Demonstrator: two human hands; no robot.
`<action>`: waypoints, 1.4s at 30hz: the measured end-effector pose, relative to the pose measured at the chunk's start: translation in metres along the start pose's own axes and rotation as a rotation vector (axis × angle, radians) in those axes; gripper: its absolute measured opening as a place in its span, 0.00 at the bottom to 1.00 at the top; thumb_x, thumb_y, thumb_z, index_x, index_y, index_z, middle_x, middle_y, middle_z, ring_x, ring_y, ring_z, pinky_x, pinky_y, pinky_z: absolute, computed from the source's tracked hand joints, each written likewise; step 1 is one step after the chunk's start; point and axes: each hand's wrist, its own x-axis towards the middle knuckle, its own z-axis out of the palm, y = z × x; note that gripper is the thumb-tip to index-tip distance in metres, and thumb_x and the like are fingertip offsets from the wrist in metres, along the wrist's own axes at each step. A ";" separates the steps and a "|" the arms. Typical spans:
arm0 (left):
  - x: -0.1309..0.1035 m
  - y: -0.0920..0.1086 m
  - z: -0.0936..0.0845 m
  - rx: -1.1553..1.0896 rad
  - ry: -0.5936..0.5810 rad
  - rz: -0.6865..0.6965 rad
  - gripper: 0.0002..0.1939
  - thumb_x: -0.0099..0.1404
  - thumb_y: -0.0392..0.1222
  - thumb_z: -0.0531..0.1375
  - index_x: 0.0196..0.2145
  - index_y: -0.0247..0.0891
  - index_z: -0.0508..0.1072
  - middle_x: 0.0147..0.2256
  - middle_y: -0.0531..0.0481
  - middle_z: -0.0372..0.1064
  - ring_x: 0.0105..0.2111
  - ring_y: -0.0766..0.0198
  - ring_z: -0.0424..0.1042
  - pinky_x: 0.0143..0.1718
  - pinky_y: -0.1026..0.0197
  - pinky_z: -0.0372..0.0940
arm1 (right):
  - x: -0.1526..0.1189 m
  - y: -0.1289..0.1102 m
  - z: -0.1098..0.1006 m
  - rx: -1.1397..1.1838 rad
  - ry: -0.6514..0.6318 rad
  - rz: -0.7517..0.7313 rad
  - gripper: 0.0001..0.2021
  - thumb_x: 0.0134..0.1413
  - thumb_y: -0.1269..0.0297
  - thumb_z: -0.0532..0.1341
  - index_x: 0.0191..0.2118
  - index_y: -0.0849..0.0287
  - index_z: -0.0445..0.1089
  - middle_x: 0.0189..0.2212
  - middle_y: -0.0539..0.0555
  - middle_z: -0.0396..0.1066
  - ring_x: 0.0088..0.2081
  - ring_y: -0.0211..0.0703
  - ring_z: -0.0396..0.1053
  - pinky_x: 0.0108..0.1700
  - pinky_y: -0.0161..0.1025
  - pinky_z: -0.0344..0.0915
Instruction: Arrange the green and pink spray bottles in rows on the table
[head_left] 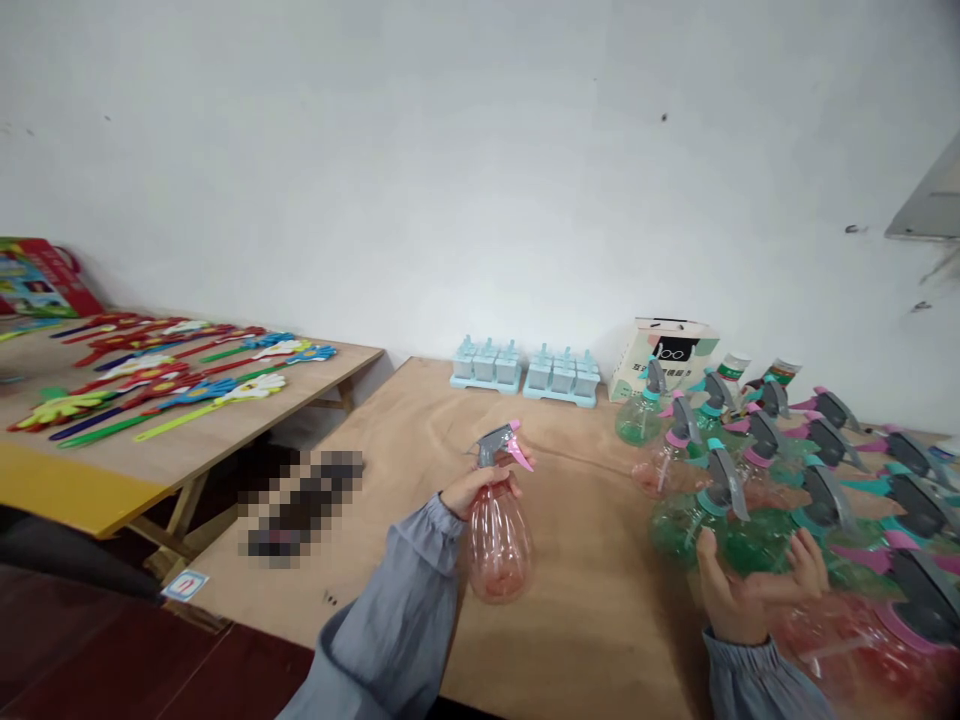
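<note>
One red printed box [71,278] sits at ten o'clock from the held spray bottle [499,550], on a side table [75,490] strewn with hand-shaped plastic sticks [161,385]. At the clock's centre, the left hand [480,487] wraps fingers and thumb round that bottle's neck, keeping it upright at the worktable [600,610]; its ribbed pink body is see-through, and I cannot tell whether liquid is inside. Toward twelve and one o'clock stand two pale-blue racks [561,396], each seating lidded, cloudy cups [563,378] with sticks poking from the tops; their contents are too small to tell. At two o'clock, a printed carton [634,365] stands near the wall. Just past three o'clock, the right hand [750,600] has thumb and fingers spread beside green spray bottles [679,525]; contact is unclear. Pink spray bottles [840,650] crowd among these, all with grey trigger heads.
</note>
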 end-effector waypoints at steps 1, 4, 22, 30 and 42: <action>0.000 0.000 0.000 0.000 -0.010 0.002 0.26 0.49 0.45 0.69 0.47 0.37 0.75 0.46 0.41 0.77 0.24 0.68 0.72 0.30 0.63 0.64 | -0.001 0.000 0.002 -0.040 0.029 -0.060 0.44 0.43 0.58 0.73 0.63 0.60 0.52 0.56 0.70 0.58 0.59 0.71 0.59 0.51 0.70 0.65; 0.001 -0.001 0.001 0.007 0.024 0.014 0.23 0.49 0.44 0.68 0.44 0.36 0.75 0.43 0.43 0.77 0.24 0.69 0.71 0.30 0.63 0.65 | -0.007 0.003 0.008 -0.064 0.005 -0.143 0.46 0.45 0.56 0.72 0.65 0.63 0.49 0.57 0.72 0.58 0.57 0.70 0.62 0.47 0.67 0.68; -0.001 0.003 0.007 0.005 0.141 0.013 0.17 0.45 0.38 0.63 0.36 0.36 0.74 0.33 0.48 0.76 0.24 0.67 0.71 0.33 0.61 0.65 | -0.020 0.006 0.020 0.210 -0.187 0.149 0.38 0.48 0.55 0.70 0.59 0.63 0.53 0.49 0.65 0.63 0.47 0.55 0.69 0.48 0.54 0.68; -0.002 0.003 0.006 0.022 0.144 0.039 0.09 0.44 0.37 0.62 0.28 0.36 0.72 0.26 0.52 0.73 0.21 0.68 0.69 0.31 0.61 0.66 | -0.020 0.007 0.021 0.248 -0.220 0.158 0.37 0.47 0.56 0.70 0.58 0.63 0.53 0.50 0.66 0.65 0.49 0.54 0.69 0.47 0.55 0.70; 0.002 0.001 0.005 0.004 0.234 0.040 0.09 0.44 0.39 0.64 0.27 0.36 0.71 0.26 0.52 0.72 0.22 0.68 0.69 0.33 0.60 0.67 | -0.026 0.005 0.020 0.258 -0.314 0.214 0.37 0.47 0.54 0.70 0.58 0.63 0.55 0.47 0.64 0.67 0.45 0.53 0.72 0.45 0.52 0.72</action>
